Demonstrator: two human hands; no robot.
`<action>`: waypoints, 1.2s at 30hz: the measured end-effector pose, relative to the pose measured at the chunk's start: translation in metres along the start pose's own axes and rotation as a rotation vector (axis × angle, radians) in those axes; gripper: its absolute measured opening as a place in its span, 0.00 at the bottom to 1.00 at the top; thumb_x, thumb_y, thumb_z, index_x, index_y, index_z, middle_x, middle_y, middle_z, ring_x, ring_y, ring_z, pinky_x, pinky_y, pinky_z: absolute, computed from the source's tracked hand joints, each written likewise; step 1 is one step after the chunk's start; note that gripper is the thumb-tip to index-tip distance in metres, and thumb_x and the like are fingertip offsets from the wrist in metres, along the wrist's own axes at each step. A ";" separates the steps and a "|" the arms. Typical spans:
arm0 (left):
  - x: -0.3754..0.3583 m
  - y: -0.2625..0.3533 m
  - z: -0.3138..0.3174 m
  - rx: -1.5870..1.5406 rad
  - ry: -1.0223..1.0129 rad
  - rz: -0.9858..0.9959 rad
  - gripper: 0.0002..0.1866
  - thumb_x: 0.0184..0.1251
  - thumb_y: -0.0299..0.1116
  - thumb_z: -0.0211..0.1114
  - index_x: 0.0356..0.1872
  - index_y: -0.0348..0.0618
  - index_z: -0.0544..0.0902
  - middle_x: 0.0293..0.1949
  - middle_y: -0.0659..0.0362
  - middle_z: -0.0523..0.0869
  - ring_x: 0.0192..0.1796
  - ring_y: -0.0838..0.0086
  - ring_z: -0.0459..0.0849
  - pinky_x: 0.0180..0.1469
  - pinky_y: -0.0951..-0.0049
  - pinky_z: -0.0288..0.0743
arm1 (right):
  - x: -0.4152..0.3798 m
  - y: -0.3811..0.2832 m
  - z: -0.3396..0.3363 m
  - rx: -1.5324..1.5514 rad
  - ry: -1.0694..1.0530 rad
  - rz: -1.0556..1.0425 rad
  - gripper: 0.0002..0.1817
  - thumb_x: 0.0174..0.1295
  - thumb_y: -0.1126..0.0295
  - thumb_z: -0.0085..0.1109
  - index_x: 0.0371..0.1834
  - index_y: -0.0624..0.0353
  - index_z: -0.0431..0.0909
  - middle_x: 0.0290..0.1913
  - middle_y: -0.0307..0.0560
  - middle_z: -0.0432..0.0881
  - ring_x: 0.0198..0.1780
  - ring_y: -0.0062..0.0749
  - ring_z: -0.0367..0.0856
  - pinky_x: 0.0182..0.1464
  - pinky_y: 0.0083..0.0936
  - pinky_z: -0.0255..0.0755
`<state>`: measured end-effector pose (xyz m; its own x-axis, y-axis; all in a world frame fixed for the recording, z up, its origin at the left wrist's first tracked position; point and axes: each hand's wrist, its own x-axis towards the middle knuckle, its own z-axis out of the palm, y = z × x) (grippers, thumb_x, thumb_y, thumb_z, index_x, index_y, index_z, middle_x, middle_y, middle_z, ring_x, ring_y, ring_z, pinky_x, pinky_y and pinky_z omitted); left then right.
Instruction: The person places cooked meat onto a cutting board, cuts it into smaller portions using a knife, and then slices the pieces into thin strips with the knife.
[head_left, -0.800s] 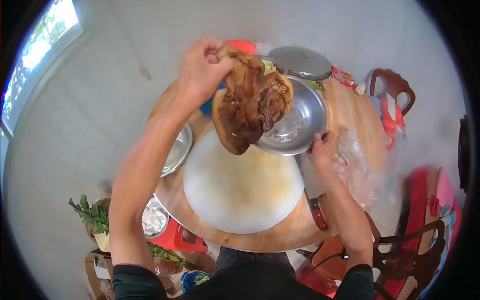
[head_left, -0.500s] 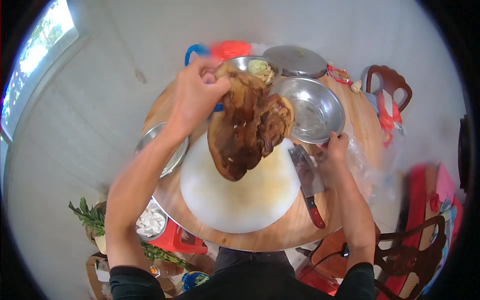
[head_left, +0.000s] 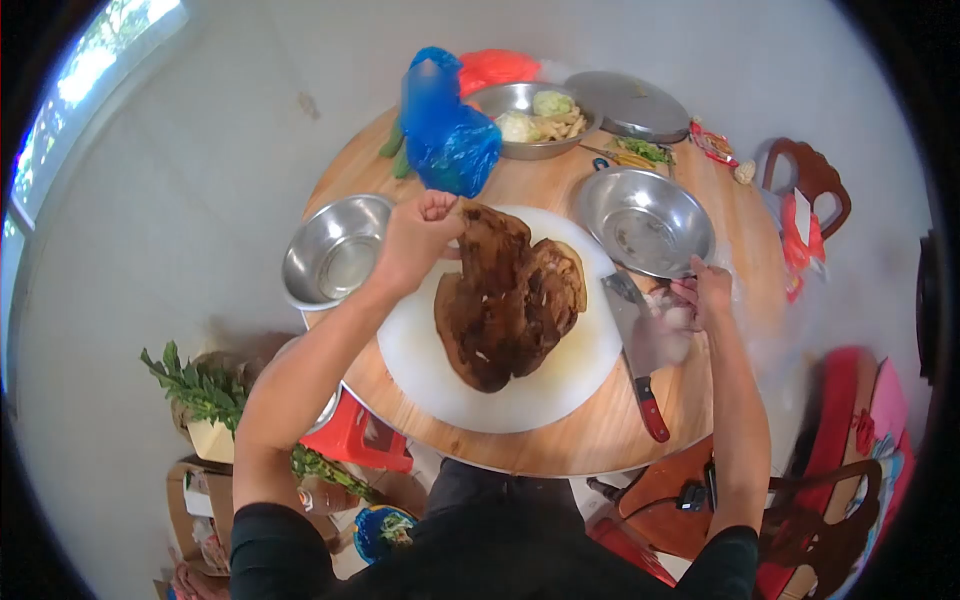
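My left hand [head_left: 424,236] is closed, pinching the upper left edge of a large piece of cured pork [head_left: 495,305], dark brown with a paler rind. The meat hangs close over the round white cutting board [head_left: 420,375] and overlaps its middle. At the right, my right hand [head_left: 708,290] grips the near rim of a steel bowl [head_left: 650,222]; the bowl has a little residue on its bottom. Between that hand and the board lies a cleaver [head_left: 632,345] with a red and black handle, beside a clear plastic bag [head_left: 668,338].
Another steel bowl [head_left: 335,250] stands left of the board. Toward the back are a blue plastic bag [head_left: 450,140], a steel basin [head_left: 545,148] of vegetables, a round grey lid [head_left: 630,105] and chopped greens [head_left: 645,150]. A red stool [head_left: 355,435] is below the table's left edge.
My left hand has lowered the cured pork toward the board, uncovering the blue bag and basin behind. My right hand stays on the bowl's rim. The view has shifted.
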<state>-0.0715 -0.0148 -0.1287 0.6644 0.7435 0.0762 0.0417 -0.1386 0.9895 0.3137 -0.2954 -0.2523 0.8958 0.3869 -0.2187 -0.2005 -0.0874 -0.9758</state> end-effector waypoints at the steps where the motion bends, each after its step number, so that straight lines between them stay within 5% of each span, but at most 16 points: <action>1: 0.005 -0.005 -0.006 -0.008 -0.016 -0.017 0.09 0.74 0.25 0.70 0.52 0.37 0.85 0.42 0.64 0.90 0.44 0.80 0.91 0.46 0.68 0.94 | -0.012 -0.007 0.000 -0.016 -0.013 0.001 0.23 0.81 0.62 0.66 0.56 0.79 0.75 0.45 0.62 0.86 0.37 0.41 0.92 0.39 0.31 0.96; 4: 0.018 -0.036 -0.024 0.009 0.010 -0.036 0.08 0.74 0.24 0.71 0.50 0.37 0.86 0.43 0.63 0.91 0.45 0.78 0.92 0.48 0.67 0.94 | -0.044 0.003 -0.006 -0.144 0.065 -0.154 0.23 0.81 0.69 0.65 0.64 0.83 0.75 0.51 0.63 0.87 0.45 0.43 0.95 0.44 0.33 0.92; 6: 0.030 -0.056 -0.033 -0.030 0.002 -0.048 0.07 0.74 0.24 0.71 0.49 0.37 0.86 0.42 0.63 0.91 0.45 0.78 0.92 0.48 0.67 0.94 | -0.040 0.032 -0.032 -0.555 0.178 -0.646 0.22 0.79 0.71 0.67 0.68 0.76 0.78 0.55 0.56 0.89 0.51 0.39 0.93 0.52 0.32 0.87; 8: 0.039 -0.075 -0.042 -0.018 -0.021 -0.096 0.07 0.75 0.26 0.73 0.50 0.40 0.87 0.44 0.65 0.90 0.46 0.79 0.91 0.49 0.69 0.93 | -0.082 0.026 -0.039 -0.363 -0.122 -0.522 0.20 0.76 0.71 0.71 0.65 0.70 0.83 0.56 0.52 0.90 0.53 0.36 0.91 0.57 0.31 0.83; 10: 0.037 -0.092 -0.043 -0.061 -0.026 -0.118 0.08 0.75 0.27 0.74 0.50 0.40 0.87 0.45 0.64 0.90 0.47 0.78 0.90 0.49 0.69 0.92 | -0.135 0.020 -0.043 -0.626 -0.195 -0.443 0.18 0.74 0.71 0.73 0.62 0.68 0.84 0.50 0.50 0.92 0.50 0.34 0.90 0.56 0.31 0.84; 13: 0.045 -0.119 -0.051 -0.091 -0.059 -0.125 0.10 0.73 0.30 0.76 0.50 0.40 0.86 0.46 0.63 0.89 0.48 0.77 0.90 0.49 0.68 0.91 | -0.185 0.015 -0.033 -0.961 -0.265 -0.302 0.17 0.72 0.71 0.75 0.58 0.68 0.85 0.44 0.49 0.93 0.47 0.33 0.91 0.53 0.31 0.85; 21: 0.039 -0.142 -0.054 0.080 -0.137 -0.085 0.18 0.70 0.33 0.80 0.54 0.37 0.84 0.48 0.59 0.88 0.49 0.73 0.90 0.49 0.69 0.87 | -0.204 0.030 -0.014 -0.989 -0.295 -0.132 0.23 0.65 0.65 0.80 0.56 0.68 0.83 0.43 0.57 0.93 0.43 0.42 0.94 0.49 0.39 0.86; 23: 0.031 -0.142 -0.054 0.531 0.051 0.116 0.20 0.68 0.33 0.81 0.56 0.36 0.85 0.49 0.53 0.90 0.52 0.67 0.90 0.52 0.64 0.87 | -0.200 0.034 -0.015 -1.032 -0.283 -0.151 0.24 0.64 0.63 0.80 0.56 0.67 0.82 0.43 0.59 0.93 0.43 0.44 0.94 0.50 0.39 0.86; 26: -0.003 -0.111 -0.044 0.676 0.171 0.354 0.19 0.67 0.33 0.81 0.54 0.37 0.88 0.51 0.47 0.91 0.55 0.56 0.90 0.57 0.57 0.86 | -0.203 0.037 -0.013 -1.083 -0.248 -0.072 0.25 0.65 0.64 0.76 0.59 0.66 0.79 0.42 0.62 0.92 0.43 0.48 0.94 0.50 0.40 0.86; 28: -0.029 -0.092 -0.034 0.734 0.106 0.472 0.17 0.66 0.32 0.81 0.53 0.38 0.89 0.52 0.46 0.91 0.55 0.52 0.90 0.58 0.54 0.86 | -0.198 0.056 -0.021 -1.177 -0.184 -0.334 0.26 0.66 0.66 0.72 0.63 0.67 0.75 0.42 0.65 0.91 0.43 0.51 0.94 0.49 0.44 0.85; 31: -0.059 -0.093 -0.015 0.676 -0.093 0.684 0.14 0.64 0.31 0.81 0.49 0.38 0.92 0.52 0.45 0.90 0.54 0.47 0.89 0.58 0.52 0.85 | -0.212 0.043 -0.021 -1.073 -0.106 -0.431 0.26 0.67 0.68 0.70 0.65 0.68 0.74 0.40 0.64 0.89 0.39 0.48 0.92 0.46 0.42 0.83; 36: -0.086 -0.092 0.010 0.637 -0.195 0.707 0.13 0.65 0.29 0.80 0.48 0.36 0.91 0.50 0.47 0.89 0.54 0.48 0.87 0.59 0.53 0.83 | -0.251 -0.004 -0.007 -0.937 -0.111 -0.343 0.19 0.74 0.72 0.63 0.64 0.69 0.77 0.37 0.58 0.86 0.35 0.39 0.84 0.42 0.37 0.78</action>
<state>-0.1250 -0.0724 -0.2271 0.8008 0.2390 0.5492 -0.0566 -0.8826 0.4667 0.0926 -0.3987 -0.1937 0.7952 0.6057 0.0284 0.4972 -0.6244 -0.6024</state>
